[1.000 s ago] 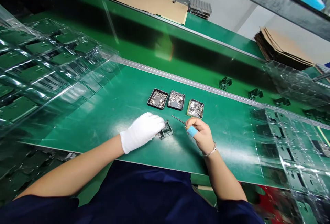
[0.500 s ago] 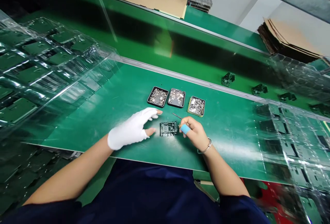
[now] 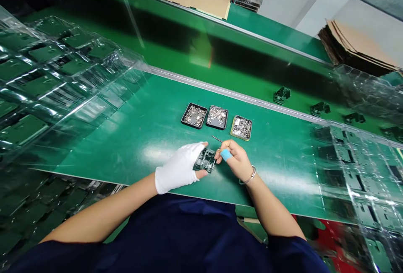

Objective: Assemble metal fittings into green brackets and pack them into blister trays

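My left hand, in a white glove with bare fingertips, grips a small green circuit board by its left side, thumb below and fingers above. My right hand, bare with blue tape on one digit, holds a thin metal tool like tweezers whose end points up and left. Its fingertips are close to the board's right edge; whether they touch it I cannot tell. Just beyond the hands are a black tray of small metal parts, a second dark tray and a yellow-rimmed tray.
Clear plastic trays with green boards are stacked at the left, and more plastic trays at the right. Several board assemblies lie beyond the metal rail. Cardboard sheets are piled at the back right.
My left hand has moved right and closed on the circuit board, which now sits tilted. My right hand stays beside it, still holding the thin tool.
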`<action>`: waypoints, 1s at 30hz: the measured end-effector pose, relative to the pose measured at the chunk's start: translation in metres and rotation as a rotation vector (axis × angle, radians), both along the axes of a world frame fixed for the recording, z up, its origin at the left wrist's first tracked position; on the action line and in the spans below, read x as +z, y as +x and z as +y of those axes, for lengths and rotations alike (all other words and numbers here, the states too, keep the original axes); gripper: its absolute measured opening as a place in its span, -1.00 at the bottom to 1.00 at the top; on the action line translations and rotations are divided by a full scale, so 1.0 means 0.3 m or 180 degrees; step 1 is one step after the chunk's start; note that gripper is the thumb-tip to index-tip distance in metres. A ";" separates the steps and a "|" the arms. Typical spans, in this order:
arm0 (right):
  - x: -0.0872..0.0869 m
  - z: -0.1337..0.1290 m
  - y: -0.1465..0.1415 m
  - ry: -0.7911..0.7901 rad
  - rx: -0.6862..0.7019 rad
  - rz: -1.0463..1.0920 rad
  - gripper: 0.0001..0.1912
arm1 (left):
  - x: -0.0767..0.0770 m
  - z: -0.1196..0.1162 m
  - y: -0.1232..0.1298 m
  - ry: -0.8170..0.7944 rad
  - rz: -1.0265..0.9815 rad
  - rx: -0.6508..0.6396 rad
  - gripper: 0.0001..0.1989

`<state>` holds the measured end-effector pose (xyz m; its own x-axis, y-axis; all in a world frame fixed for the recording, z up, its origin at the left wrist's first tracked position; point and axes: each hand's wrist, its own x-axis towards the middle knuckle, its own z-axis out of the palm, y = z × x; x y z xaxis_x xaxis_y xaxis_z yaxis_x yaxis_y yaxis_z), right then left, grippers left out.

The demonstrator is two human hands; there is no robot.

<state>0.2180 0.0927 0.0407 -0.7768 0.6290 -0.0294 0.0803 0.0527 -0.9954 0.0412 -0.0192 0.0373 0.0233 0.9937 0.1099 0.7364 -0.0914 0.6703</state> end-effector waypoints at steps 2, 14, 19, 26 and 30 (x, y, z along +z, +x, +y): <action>0.009 0.000 0.007 0.0320 -0.0134 -0.0073 -0.81 | -0.006 0.011 0.017 -0.0086 -0.0289 0.0009 -0.49; 0.033 -0.048 -0.018 0.2676 0.0136 0.0026 -0.93 | 0.035 -0.013 0.062 0.0319 -0.0438 0.0321 -0.67; 0.024 -0.050 -0.011 0.2815 0.0180 0.0037 -0.91 | 0.042 -0.008 0.061 0.0522 -0.0239 0.0246 -0.67; 0.020 -0.046 -0.014 0.3022 0.0250 -0.0141 -0.86 | 0.037 -0.017 0.056 0.0517 0.0316 0.0154 -0.63; 0.020 -0.053 -0.017 0.2980 0.0203 -0.0270 -0.86 | 0.042 -0.022 0.047 0.0523 0.0450 0.0085 -0.58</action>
